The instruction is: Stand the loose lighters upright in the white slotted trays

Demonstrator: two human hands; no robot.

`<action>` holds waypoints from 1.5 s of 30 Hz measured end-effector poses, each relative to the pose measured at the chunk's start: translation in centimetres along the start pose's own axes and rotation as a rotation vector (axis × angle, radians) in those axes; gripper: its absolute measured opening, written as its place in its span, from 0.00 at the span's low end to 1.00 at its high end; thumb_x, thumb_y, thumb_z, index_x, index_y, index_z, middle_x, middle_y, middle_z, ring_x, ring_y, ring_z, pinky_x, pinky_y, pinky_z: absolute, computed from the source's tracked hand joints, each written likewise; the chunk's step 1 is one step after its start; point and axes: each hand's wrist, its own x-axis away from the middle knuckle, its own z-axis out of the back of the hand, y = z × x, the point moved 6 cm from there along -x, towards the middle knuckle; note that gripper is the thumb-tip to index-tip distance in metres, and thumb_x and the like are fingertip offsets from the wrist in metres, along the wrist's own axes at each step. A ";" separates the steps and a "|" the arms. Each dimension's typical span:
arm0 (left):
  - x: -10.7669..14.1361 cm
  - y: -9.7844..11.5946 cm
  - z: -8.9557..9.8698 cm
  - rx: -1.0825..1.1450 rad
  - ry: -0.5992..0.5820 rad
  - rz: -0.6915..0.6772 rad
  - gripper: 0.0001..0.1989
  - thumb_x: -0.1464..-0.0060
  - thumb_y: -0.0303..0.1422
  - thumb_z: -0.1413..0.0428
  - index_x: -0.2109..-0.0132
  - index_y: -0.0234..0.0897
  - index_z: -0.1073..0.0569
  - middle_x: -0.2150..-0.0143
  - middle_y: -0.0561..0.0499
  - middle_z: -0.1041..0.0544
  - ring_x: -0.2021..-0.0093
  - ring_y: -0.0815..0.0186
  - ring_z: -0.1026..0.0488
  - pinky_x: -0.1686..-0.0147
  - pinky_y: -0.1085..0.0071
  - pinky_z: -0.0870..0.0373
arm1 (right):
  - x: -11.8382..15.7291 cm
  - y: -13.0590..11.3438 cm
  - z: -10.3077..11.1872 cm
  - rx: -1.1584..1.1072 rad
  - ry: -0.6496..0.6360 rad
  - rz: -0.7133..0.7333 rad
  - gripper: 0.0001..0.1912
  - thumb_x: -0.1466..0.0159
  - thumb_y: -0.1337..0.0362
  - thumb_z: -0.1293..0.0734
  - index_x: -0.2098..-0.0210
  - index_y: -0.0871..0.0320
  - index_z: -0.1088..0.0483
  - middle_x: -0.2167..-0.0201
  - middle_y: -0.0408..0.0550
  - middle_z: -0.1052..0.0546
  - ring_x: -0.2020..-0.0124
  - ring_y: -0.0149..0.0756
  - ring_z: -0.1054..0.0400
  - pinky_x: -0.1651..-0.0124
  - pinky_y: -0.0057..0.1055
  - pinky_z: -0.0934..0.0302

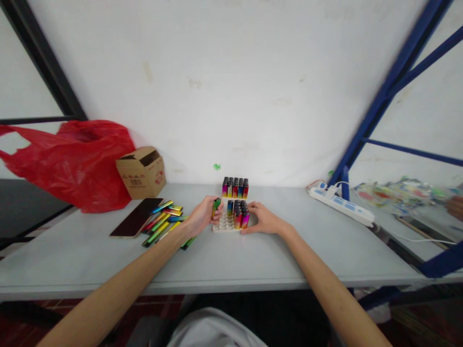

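My left hand (208, 212) is closed around a lighter (216, 203) with a green top, held over the left part of a white tray with round holes (226, 224). Dark-topped lighters in shaded pink, red and yellow (241, 216) stand upright in the tray's right part, and a blue-yellow one (230, 207) is beside them. At the tray's right end, my right hand (264, 219) grips the side, its thumb at the front corner and fingers farther back. Behind, a second block of upright lighters (235, 187) stands near the wall.
Loose shiny coloured lighters (162, 222) lie in a pile left of the tray, beside a dark phone (136, 218). A cardboard box (142, 173) and red plastic bag (97, 164) stand farther left. On the right are a power strip (342, 206) and another person's hand (455, 207).
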 end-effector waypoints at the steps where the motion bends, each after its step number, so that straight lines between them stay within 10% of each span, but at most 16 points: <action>1: 0.0 -0.1 0.0 0.007 0.006 0.004 0.16 0.38 0.43 0.51 0.70 0.39 0.35 0.74 0.56 0.44 0.77 0.69 0.46 0.78 0.76 0.44 | 0.0 0.0 0.0 0.000 0.001 0.004 0.42 0.47 0.41 0.19 0.40 0.56 0.24 0.44 0.57 0.26 0.42 0.53 0.32 0.34 0.51 0.38; 16: -0.2 0.8 -0.3 -0.112 0.050 -0.194 0.16 0.42 0.47 0.40 0.58 0.40 0.32 0.72 0.56 0.31 0.76 0.68 0.37 0.79 0.75 0.39 | 0.0 -0.4 0.2 0.004 -0.003 0.017 0.41 0.45 0.42 0.19 0.40 0.58 0.24 0.44 0.58 0.25 0.42 0.53 0.32 0.34 0.50 0.37; 23: 0.0 2.6 0.5 -0.677 0.160 -0.489 0.17 0.43 0.47 0.36 0.59 0.37 0.20 0.56 0.45 0.19 0.51 0.57 0.23 0.51 0.63 0.23 | -0.1 -0.4 0.1 0.016 -0.010 0.003 0.42 0.46 0.43 0.18 0.39 0.59 0.25 0.43 0.58 0.25 0.41 0.54 0.32 0.34 0.49 0.38; 45: 0.3 1.7 -0.2 -1.049 0.066 -0.553 0.18 0.33 0.42 0.45 0.46 0.35 0.21 0.53 0.42 0.16 0.54 0.56 0.18 0.52 0.61 0.20 | -0.1 -0.2 0.0 -0.007 -0.005 0.016 0.42 0.46 0.42 0.19 0.39 0.57 0.24 0.44 0.57 0.26 0.42 0.54 0.33 0.34 0.50 0.38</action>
